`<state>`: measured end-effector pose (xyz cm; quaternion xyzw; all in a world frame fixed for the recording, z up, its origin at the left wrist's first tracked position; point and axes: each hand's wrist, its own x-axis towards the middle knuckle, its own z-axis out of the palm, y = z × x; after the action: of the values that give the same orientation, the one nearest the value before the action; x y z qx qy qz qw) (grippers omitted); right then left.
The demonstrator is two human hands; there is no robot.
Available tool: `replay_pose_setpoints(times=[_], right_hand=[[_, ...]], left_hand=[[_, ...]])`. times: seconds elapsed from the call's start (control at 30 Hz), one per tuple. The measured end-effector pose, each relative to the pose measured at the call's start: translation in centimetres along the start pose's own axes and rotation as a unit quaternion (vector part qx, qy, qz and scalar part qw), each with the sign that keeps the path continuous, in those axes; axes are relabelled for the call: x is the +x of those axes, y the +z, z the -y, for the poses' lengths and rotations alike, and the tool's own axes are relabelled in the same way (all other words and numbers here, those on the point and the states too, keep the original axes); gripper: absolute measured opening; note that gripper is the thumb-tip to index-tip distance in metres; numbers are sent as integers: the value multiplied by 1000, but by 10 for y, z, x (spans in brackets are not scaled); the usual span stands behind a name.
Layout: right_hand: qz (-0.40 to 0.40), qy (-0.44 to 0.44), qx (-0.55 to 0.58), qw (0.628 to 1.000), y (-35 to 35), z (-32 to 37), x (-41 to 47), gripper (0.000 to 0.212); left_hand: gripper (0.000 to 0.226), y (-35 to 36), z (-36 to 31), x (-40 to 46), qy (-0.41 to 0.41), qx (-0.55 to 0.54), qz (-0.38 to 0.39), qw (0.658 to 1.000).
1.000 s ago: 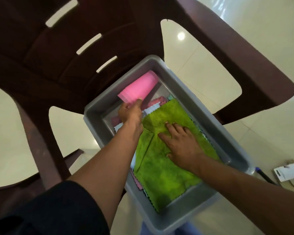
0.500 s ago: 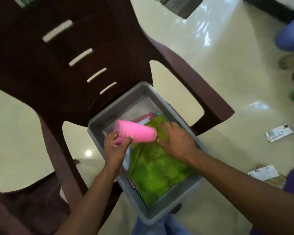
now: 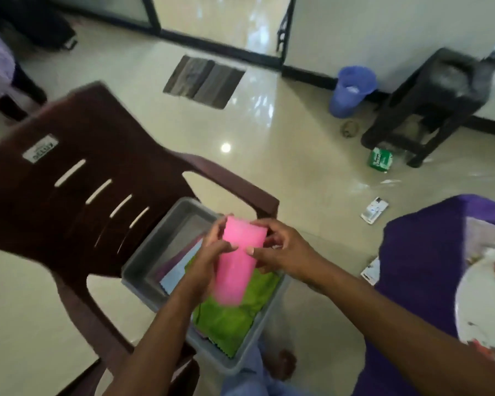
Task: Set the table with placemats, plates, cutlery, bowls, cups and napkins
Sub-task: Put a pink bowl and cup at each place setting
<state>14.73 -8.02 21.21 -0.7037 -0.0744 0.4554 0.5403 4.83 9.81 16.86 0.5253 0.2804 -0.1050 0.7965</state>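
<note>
A pink plastic cup (image 3: 236,264) is held up above a grey tub (image 3: 143,270) that stands on a brown plastic chair (image 3: 69,201). My left hand (image 3: 209,252) grips the cup's left side. My right hand (image 3: 280,250) pinches its upper right edge with fingers and thumb. Inside the tub lies a green cloth (image 3: 235,315) over other coloured cloths. At the far right a purple placemat (image 3: 412,267) carries a white plate (image 3: 486,298) with red marks.
Shiny tiled floor all around. A blue bucket (image 3: 352,90) and a dark stool (image 3: 435,101) stand by the far wall. A green packet (image 3: 380,160) and paper scraps (image 3: 373,214) lie on the floor. A doormat (image 3: 203,81) lies farther back.
The cup has been lifted out of the tub and turned more upright. My right hand left the green cloth and joined the left on the cup. The view swung up and right.
</note>
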Motion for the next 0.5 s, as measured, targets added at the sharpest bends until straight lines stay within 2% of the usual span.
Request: replay_pose_setpoints(times=[0.07,0.17,0.23,0.3,0.37,0.5], right_hand=[[-48,-13,27,998,-13,4,-31,47],[-92,-25,80,992,-38,7,-70,29],[-122,-24,88,988,-55,1,-101,24],[-192,-57,18,980,-69,-11,-133,24],[-276,-96,-68,954,-84,-26,-171,22],[-309,-110,-77,942,-104,-44,-237,21]], left_hand=[[62,33,-15,-5,-28,14,46,998],[49,85,-48,-10,-13,131,66,989],[50,117,-55,-13,-5,182,95,979],[56,143,-54,-19,-23,198,134,971],[56,171,-46,-28,-46,217,184,958],[55,230,-26,-48,-91,245,274,926]])
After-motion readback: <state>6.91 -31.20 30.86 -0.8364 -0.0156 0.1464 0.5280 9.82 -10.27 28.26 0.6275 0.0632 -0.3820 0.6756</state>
